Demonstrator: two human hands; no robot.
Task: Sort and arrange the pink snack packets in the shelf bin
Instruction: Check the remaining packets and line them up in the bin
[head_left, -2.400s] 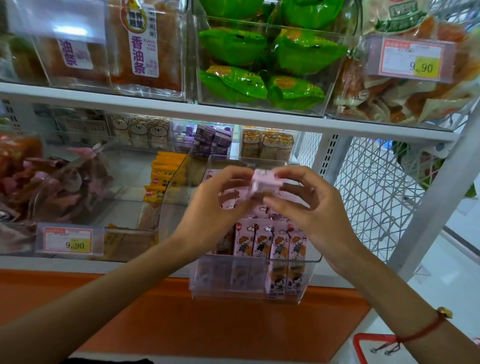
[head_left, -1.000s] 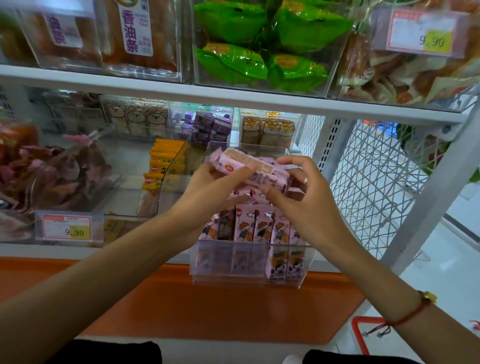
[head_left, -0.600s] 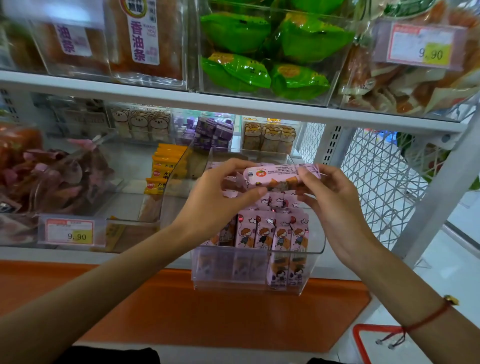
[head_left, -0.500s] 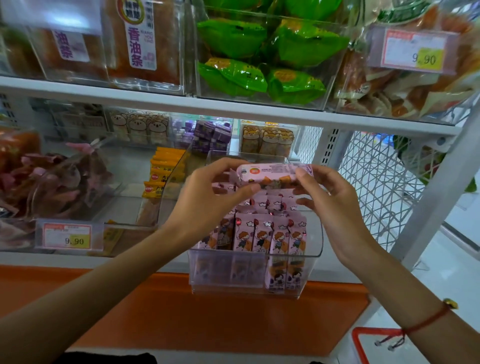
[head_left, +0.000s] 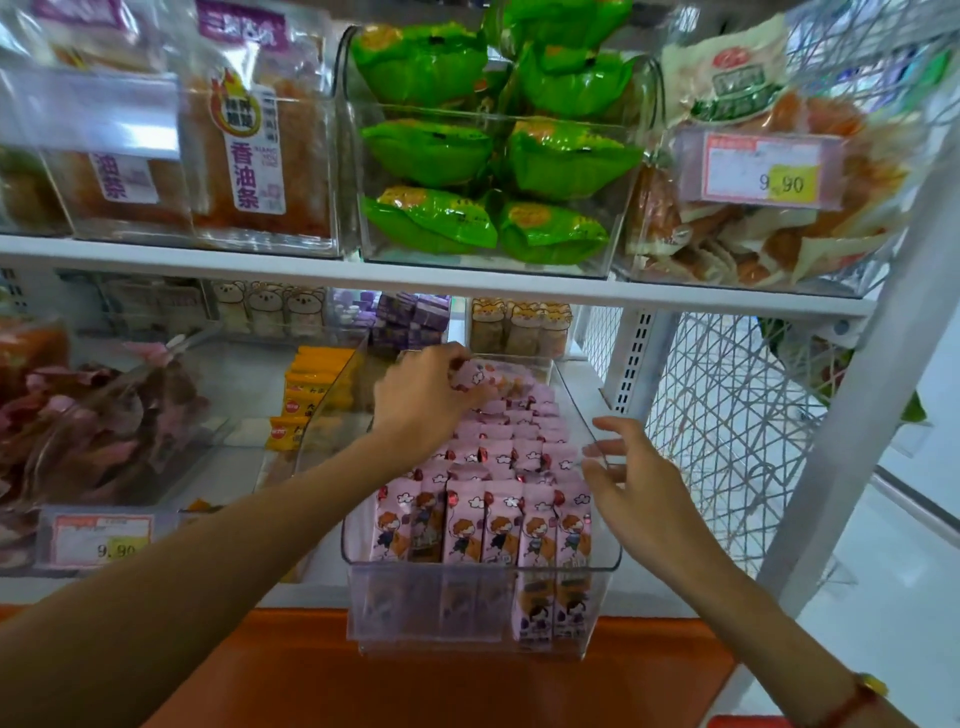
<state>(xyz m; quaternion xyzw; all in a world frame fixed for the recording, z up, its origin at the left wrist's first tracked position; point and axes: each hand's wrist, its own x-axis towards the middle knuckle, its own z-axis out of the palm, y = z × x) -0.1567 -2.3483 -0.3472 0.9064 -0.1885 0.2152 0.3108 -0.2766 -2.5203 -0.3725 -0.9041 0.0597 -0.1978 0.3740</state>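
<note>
Now, head view: left hand (head_left: 423, 400) reaches to the back of the clear bin (head_left: 483, 605), fingers curled on a pink packet (head_left: 480, 375) lying on the rear rows; right hand (head_left: 631, 480) hovers spread and empty at the bin's right wall; upright packets (head_left: 485, 522) fill the front; judgement: stand the held packet face-forward, flush with its row, steadying the bin with the right

Two hands (head_left: 421, 400), one clear bin (head_left: 467, 608), five pink packets (head_left: 483, 525) across its front row.
</note>
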